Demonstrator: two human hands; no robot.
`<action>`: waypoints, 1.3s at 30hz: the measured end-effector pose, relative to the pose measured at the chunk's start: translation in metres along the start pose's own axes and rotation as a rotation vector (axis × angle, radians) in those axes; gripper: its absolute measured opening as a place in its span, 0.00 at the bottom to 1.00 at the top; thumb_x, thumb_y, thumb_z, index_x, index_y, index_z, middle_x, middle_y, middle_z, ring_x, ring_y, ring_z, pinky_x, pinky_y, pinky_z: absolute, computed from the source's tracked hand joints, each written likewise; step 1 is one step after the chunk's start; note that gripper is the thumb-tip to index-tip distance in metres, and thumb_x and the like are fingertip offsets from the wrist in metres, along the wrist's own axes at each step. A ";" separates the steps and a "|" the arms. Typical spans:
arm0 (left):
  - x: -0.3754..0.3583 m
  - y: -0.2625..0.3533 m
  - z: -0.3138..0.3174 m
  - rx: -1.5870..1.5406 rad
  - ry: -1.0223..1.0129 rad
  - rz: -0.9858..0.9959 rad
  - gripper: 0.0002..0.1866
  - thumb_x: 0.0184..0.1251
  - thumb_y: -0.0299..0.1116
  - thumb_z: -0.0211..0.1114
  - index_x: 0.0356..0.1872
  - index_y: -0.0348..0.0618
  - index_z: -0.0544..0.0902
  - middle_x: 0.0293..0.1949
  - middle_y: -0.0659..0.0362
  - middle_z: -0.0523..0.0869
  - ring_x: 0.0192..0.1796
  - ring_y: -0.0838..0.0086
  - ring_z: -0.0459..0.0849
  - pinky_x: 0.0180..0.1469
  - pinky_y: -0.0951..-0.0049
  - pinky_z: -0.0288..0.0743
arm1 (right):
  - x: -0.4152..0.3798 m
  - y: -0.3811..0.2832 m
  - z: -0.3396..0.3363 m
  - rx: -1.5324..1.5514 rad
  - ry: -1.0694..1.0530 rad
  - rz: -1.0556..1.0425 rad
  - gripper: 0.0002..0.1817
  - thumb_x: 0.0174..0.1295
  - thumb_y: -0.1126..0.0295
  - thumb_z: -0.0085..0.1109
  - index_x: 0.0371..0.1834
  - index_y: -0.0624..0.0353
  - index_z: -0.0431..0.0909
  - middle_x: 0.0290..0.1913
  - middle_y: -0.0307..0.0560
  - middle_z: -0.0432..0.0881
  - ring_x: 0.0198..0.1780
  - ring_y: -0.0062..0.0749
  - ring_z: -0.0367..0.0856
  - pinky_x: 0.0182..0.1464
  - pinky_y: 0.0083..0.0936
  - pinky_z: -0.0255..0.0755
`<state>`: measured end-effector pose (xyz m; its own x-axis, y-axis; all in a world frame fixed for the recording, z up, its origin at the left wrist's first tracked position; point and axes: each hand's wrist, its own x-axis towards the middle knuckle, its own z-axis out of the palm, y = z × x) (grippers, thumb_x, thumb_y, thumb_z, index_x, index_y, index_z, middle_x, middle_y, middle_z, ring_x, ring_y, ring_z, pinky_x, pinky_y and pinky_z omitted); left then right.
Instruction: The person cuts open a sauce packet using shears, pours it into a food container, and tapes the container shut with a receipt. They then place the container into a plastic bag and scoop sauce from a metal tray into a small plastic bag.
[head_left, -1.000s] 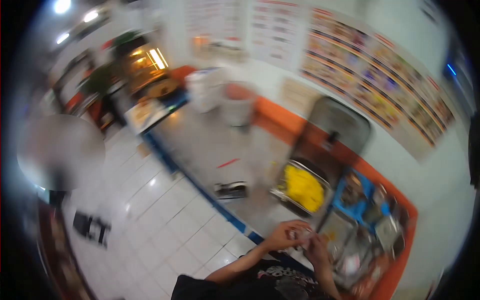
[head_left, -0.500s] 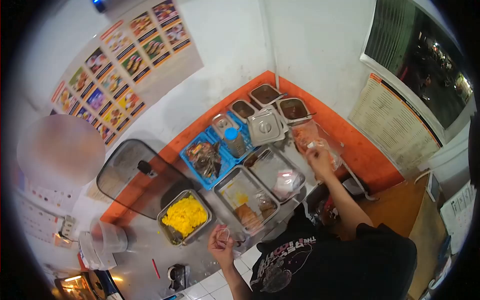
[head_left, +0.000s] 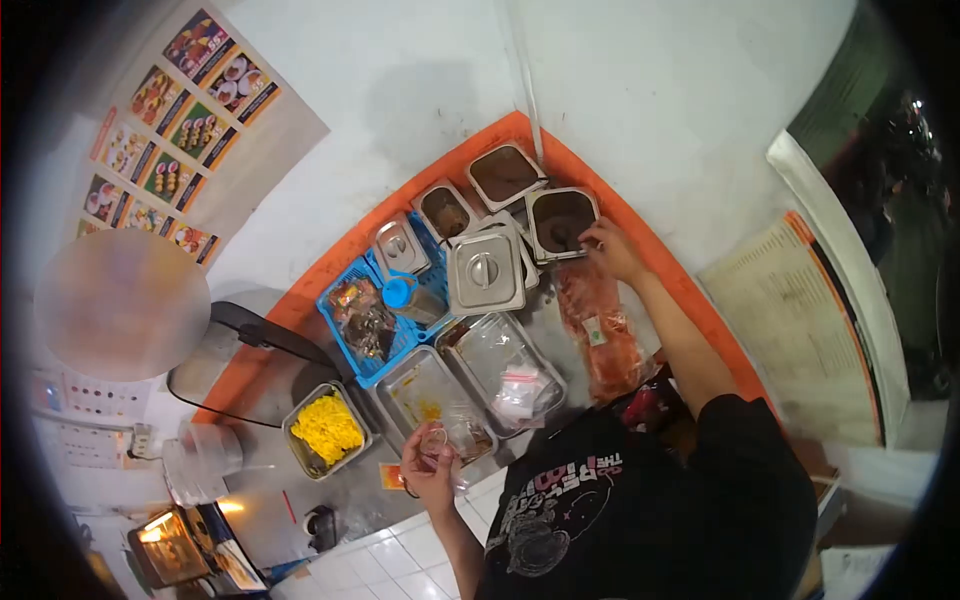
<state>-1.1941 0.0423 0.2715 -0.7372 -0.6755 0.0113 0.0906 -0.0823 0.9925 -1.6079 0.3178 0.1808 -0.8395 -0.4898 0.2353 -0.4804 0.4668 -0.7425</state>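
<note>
My left hand is closed around a small clear plastic bag above the front edge of the counter. Just behind it is a shallow metal tray with yellow scraps and plastic packets. My right hand reaches to the near right rim of a square metal container of dark brown sauce. Its fingers pinch the handle of a spoon, mostly hidden by the hand. Below the right forearm lies a clear bag of orange-red food.
A lidded metal container stands beside more sauce containers. To the left are a blue basket with packets and a blue-capped bottle, and a tray of yellow food. Another metal tray holds white packets.
My right hand has left the bag of orange-red food and moved back to the sauce container. The view has shifted. My left hand still holds the small clear bag.
</note>
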 end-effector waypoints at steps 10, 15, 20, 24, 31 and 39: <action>0.023 -0.001 0.042 0.024 -0.037 -0.067 0.25 0.59 0.26 0.74 0.58 0.35 0.78 0.51 0.49 0.84 0.33 0.80 0.81 0.41 0.80 0.76 | 0.044 0.006 -0.012 -0.330 -0.402 -0.381 0.10 0.68 0.74 0.52 0.45 0.68 0.80 0.48 0.55 0.79 0.51 0.50 0.80 0.54 0.36 0.75; 0.048 -0.009 0.050 0.032 -0.054 -0.048 0.26 0.59 0.25 0.73 0.59 0.34 0.77 0.51 0.50 0.84 0.34 0.81 0.81 0.41 0.80 0.76 | 0.021 0.007 -0.022 -0.074 -0.108 -0.025 0.12 0.72 0.69 0.50 0.42 0.68 0.80 0.41 0.55 0.83 0.43 0.47 0.84 0.46 0.36 0.78; 0.064 -0.009 0.058 0.055 -0.098 -0.112 0.26 0.59 0.26 0.73 0.59 0.34 0.77 0.52 0.50 0.84 0.34 0.81 0.81 0.41 0.80 0.76 | 0.008 0.003 -0.013 0.206 0.107 0.359 0.16 0.75 0.64 0.50 0.42 0.69 0.80 0.35 0.53 0.85 0.38 0.35 0.87 0.42 0.29 0.79; 0.073 -0.008 0.060 0.049 -0.150 -0.157 0.26 0.59 0.26 0.73 0.59 0.33 0.77 0.51 0.50 0.85 0.34 0.80 0.81 0.39 0.79 0.77 | 0.013 0.015 0.012 0.449 0.264 0.378 0.17 0.76 0.64 0.49 0.43 0.70 0.79 0.35 0.49 0.85 0.36 0.30 0.88 0.39 0.24 0.80; 0.089 -0.010 0.060 0.094 -0.188 -0.169 0.27 0.58 0.30 0.75 0.59 0.34 0.77 0.51 0.50 0.85 0.34 0.80 0.82 0.39 0.79 0.77 | 0.043 0.008 0.033 0.447 0.269 0.379 0.15 0.76 0.68 0.49 0.44 0.72 0.77 0.38 0.53 0.87 0.39 0.31 0.88 0.41 0.26 0.80; 0.100 0.001 0.063 -0.049 -0.175 -0.177 0.29 0.59 0.35 0.76 0.60 0.35 0.76 0.51 0.51 0.84 0.33 0.82 0.79 0.37 0.81 0.75 | 0.049 -0.005 0.004 -0.059 -0.146 -0.147 0.10 0.66 0.79 0.52 0.49 0.67 0.77 0.48 0.56 0.80 0.50 0.53 0.81 0.52 0.35 0.77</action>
<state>-1.3102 0.0210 0.2814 -0.8490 -0.5104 -0.1370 -0.0209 -0.2266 0.9738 -1.6460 0.2884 0.1939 -0.7157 -0.6553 0.2415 -0.6125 0.4228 -0.6679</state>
